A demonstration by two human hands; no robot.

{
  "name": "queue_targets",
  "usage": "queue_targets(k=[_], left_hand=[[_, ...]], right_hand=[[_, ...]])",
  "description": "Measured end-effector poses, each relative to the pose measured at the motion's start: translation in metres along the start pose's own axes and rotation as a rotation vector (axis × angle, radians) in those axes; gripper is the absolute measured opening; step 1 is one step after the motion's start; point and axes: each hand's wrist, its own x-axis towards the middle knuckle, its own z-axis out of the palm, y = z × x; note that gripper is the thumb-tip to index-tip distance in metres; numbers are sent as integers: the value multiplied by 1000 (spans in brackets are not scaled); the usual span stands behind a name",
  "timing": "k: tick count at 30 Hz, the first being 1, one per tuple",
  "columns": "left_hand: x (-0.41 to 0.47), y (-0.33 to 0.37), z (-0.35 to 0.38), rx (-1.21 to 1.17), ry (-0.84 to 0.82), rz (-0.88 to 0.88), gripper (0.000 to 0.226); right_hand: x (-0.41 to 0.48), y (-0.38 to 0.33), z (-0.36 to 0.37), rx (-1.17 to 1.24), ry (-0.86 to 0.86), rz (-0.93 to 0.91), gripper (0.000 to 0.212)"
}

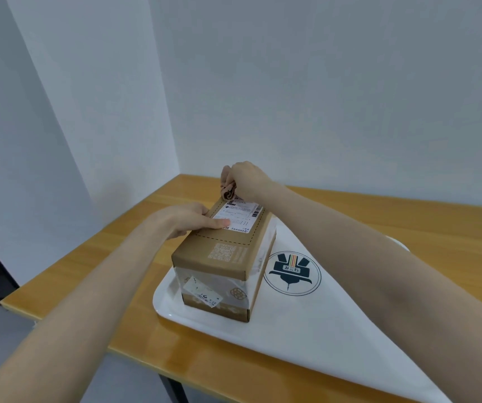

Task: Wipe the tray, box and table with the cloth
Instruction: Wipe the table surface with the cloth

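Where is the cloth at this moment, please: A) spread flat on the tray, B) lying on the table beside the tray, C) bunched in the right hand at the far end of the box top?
C: the right hand grips the bunched cloth at the far end of the box top.

The box [219,241] bears a shipping label [239,215] and QR code [222,253], the tray [292,330] a round emblem [292,273]; no wording legible
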Motion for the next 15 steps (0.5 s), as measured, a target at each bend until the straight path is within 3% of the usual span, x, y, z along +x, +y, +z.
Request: queue_targets(k=[5, 15], left_hand=[[2, 2, -2, 47, -3, -36, 49], [-2, -1, 2, 37, -25, 12, 52]], right_hand=[[-14, -10, 0, 33, 0, -158, 37], [-35, -30, -13, 47, -151, -205, 45]])
